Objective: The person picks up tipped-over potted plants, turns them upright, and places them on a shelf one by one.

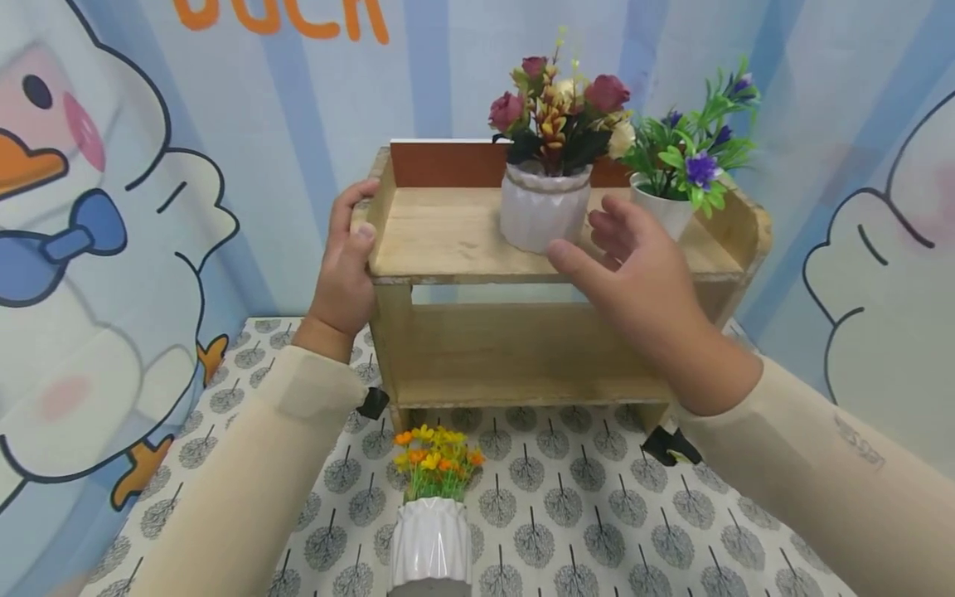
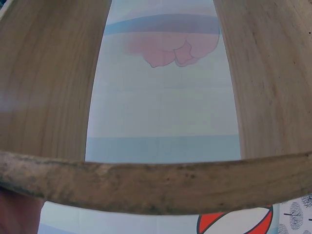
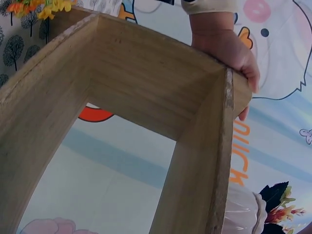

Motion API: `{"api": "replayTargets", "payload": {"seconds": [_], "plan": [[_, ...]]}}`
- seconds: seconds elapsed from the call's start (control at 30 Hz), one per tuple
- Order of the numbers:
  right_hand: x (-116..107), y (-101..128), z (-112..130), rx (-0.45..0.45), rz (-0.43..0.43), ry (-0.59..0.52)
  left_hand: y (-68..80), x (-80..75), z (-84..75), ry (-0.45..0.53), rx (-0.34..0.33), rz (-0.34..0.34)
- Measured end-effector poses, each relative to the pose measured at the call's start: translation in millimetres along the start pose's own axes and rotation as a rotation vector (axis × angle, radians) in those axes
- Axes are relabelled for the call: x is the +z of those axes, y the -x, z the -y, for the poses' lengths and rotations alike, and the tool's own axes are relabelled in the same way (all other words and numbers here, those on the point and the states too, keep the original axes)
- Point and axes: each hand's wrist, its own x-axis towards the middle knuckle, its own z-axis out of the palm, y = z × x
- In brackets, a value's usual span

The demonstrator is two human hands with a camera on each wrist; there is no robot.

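A small wooden shelf [image 1: 448,240] stands on the patterned cloth. My left hand [image 1: 346,265] grips the upper part of its left side panel, fingers curled over the edge; the right wrist view shows this left hand [image 3: 229,51] too. On the top board sits a white pot [image 1: 543,211] with dark pink and cream roses [image 1: 555,116]. My right hand [image 1: 645,269] is at the pot's right side, fingers parted and thumb in front of its lower edge. Right of it, a second white pot [image 1: 666,207] holds purple flowers [image 1: 701,170], partly behind my right hand.
A white ribbed pot [image 1: 431,539] with yellow and orange flowers [image 1: 436,456] stands on the tree-patterned cloth [image 1: 530,506] in front of the shelf. Behind is a striped backdrop [image 1: 298,108] with cartoon ducks. The shelf's lower board [image 1: 522,356] lies beneath the top one.
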Motion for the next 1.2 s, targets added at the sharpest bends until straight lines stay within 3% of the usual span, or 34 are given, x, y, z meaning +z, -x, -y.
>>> {"api": "replayTargets", "payload": {"seconds": [0.33,0.8,1.2], "plan": [[1,19,-1,-0.038,0.053,-0.014,0.3,-0.1,2.1,0.049,0.007,0.009],[17,47,-9,-0.068,0.143,-0.024,-0.3,-0.2,1.0,0.021,0.002,0.002],[37,62,-37,0.011,0.227,-0.009,0.3,0.2,0.5,0.005,-0.007,0.002]]}}
